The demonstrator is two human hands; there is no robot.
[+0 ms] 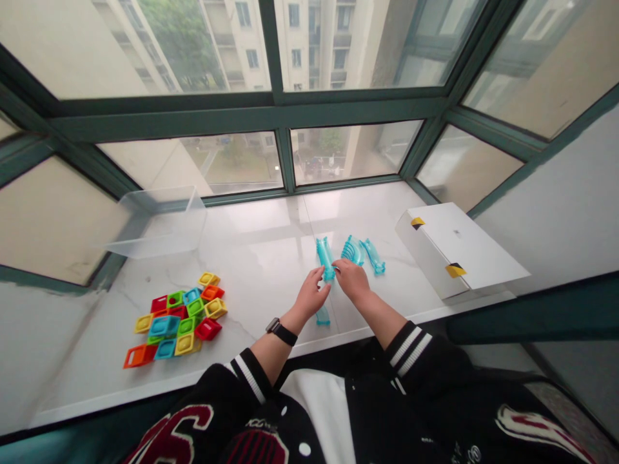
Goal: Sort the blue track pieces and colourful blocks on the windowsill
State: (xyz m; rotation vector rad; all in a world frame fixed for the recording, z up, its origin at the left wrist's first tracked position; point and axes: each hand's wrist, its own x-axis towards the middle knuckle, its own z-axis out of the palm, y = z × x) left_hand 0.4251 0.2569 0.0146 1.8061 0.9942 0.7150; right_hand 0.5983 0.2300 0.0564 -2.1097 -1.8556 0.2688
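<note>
Both my hands meet over a straight clear-blue track piece (325, 256) lying on the white sill (261, 258). My left hand (312, 293), a black watch on its wrist, curls its fingers against the lower end of that piece. My right hand (351, 277) pinches the same end from the right side. A curved blue track piece (353, 249) and another straight one (374, 256) lie just beyond my right hand. A small blue piece (323, 316) sits under my left wrist.
A heap of several coloured square tiles (181, 314) lies at the left front. A clear plastic tub (157, 222) stands at the back left, a white box (457, 248) at the right. Window frames close the far side.
</note>
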